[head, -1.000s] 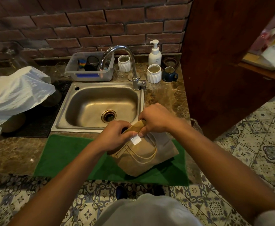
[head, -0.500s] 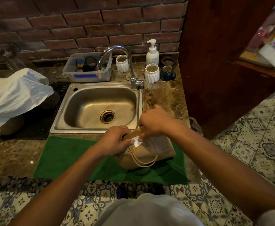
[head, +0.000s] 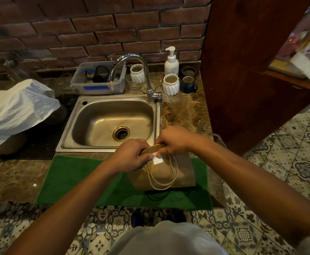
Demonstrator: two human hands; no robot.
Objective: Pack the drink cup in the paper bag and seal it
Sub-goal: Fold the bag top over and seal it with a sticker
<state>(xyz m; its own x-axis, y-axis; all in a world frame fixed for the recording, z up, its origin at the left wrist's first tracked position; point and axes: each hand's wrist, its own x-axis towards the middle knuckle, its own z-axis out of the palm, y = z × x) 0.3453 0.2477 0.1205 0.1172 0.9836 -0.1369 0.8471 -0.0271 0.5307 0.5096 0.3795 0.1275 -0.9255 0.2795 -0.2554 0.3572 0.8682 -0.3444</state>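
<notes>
Brown paper bag (head: 166, 171) stood on the green mat (head: 80, 179) at desk edge. Your left hand (head: 132, 155) & right hand (head: 174, 139) pinched its folded top by the white sticker (head: 158, 160). Thin paper, prob. crushes easily; hold the fold, w/ cup hidden inside.

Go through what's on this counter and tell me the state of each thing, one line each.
paper bag: upright on the green mat, top folded over
white sticker: on the bag's fold
left hand: gripping the bag top
right hand: gripping the bag top
faucet: no water running
sink: empty
</notes>
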